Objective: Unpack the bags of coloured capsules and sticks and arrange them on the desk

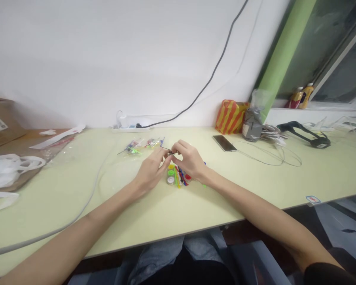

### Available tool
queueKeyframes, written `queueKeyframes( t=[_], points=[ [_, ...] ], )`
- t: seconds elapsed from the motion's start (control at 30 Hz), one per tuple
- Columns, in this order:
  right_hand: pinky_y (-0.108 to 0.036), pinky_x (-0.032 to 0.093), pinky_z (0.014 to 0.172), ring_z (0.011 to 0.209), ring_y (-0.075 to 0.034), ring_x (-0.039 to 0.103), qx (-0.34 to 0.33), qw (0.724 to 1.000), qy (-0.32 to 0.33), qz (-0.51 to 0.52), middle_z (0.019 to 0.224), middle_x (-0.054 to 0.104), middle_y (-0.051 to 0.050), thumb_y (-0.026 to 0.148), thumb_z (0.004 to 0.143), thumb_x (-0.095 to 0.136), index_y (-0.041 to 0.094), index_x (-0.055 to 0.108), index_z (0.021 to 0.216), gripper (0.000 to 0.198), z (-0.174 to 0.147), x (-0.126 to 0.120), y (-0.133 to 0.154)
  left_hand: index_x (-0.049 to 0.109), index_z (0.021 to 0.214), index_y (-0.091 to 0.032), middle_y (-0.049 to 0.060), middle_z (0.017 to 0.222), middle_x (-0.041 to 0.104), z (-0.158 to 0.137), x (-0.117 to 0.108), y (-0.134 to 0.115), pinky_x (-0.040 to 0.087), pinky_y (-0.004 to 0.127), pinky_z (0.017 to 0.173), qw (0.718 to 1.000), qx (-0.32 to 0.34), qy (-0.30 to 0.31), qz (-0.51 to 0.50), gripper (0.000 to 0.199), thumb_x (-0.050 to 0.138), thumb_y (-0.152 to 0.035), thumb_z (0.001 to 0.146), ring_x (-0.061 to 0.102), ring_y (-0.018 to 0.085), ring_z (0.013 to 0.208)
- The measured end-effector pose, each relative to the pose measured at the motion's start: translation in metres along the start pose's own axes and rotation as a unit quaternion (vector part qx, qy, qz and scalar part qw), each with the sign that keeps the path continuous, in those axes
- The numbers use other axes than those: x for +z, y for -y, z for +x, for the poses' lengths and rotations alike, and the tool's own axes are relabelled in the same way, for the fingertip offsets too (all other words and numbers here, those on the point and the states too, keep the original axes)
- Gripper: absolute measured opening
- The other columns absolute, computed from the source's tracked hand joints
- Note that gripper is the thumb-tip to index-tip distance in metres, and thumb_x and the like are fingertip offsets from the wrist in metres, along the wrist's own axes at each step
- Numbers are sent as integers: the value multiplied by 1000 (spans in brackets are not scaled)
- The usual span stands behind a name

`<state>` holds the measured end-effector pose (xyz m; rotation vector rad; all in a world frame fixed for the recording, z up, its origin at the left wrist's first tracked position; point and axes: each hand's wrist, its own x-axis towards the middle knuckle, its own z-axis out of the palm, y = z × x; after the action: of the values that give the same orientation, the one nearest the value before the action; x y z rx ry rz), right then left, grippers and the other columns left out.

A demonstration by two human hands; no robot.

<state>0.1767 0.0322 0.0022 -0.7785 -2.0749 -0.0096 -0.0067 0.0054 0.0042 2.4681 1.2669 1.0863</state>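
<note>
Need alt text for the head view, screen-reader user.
A person's left hand and right hand meet above a pale table, pinching a small dark piece too hidden to identify. Colorful small parts lie just below the hands, with more loose-looking pieces behind; a phone and striped bag sit to the right.

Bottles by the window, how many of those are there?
2. Both are on the windowsill at the far right: a red-and-yellow bottle and, just right of it, an orange-yellow bottle. Any others behind things would be hidden.
</note>
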Motion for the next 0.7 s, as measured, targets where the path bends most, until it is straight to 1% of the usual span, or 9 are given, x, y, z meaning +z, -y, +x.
queueKeyframes(
  t=[0.13,0.23,0.3,0.37,0.43,0.5,0.53,0.6,0.7],
  points=[
    [-30,46,74,79,-17,56,-10,998,-4,65,91,60,-4,12,90,60,20,59,89,8,-1,-5,2,60,100,-22,3,92,62,1,-2,-2,44,33,76,999,-8,12,-38,27,40,-39,104,56,18,83],
    [-30,49,77,81,-17,60,6,990,37,136,90,65,-4,19,92,65,19,65,87,5,-1,-14,3,59,99,-21,3,93,62,2,-2,1,44,32,75,998,-13,6,-59,26,41,-40,104,56,18,84],
    [-30,51,79,82,-17,64,39,977,82,195,88,69,-4,27,96,62,18,68,85,15,-1,-18,4,59,99,-21,3,94,61,2,0,3,43,32,75,998,-8,-8,-65,24,42,-37,103,56,18,85],
    [-30,52,80,81,-17,66,84,957,107,257,85,72,-4,32,97,60,17,70,85,21,-2,-17,6,57,95,-21,1,90,60,1,1,3,43,31,73,998,-6,-27,-62,20,44,-33,103,56,17,82],
    [-30,54,80,81,-17,69,122,935,100,319,85,73,-4,32,94,64,16,69,87,18,-2,-13,9,56,92,-21,1,86,59,1,2,1,43,31,73,997,-6,-41,-68,18,44,-30,102,55,16,79],
    [-31,55,81,81,-17,70,140,919,81,359,87,73,-4,28,89,69,16,67,89,12,-1,-9,13,56,91,-21,1,87,59,2,2,-1,43,31,74,995,-8,-59,-75,18,44,-29,102,55,17,80],
    [-31,55,81,81,-16,70,142,918,73,362,88,73,-4,25,88,70,16,65,90,10,-1,-8,15,56,93,-21,1,88,59,2,1,-1,44,32,75,995,-8,-69,-76,18,43,-29,102,55,17,82],
    [-31,55,79,82,-16,69,135,931,69,333,89,72,-3,20,87,68,17,64,90,6,-2,-7,17,57,100,-21,2,92,58,4,-1,0,44,33,80,993,-10,-85,-79,19,41,-30,103,55,18,86],
    [-29,53,76,85,-15,69,110,947,109,281,94,72,-4,17,88,66,18,65,97,10,-5,-6,19,56,110,-22,3,95,56,6,-2,8,45,35,85,990,-25,-87,-109,23,37,-34,104,56,19,91]
  ],
)
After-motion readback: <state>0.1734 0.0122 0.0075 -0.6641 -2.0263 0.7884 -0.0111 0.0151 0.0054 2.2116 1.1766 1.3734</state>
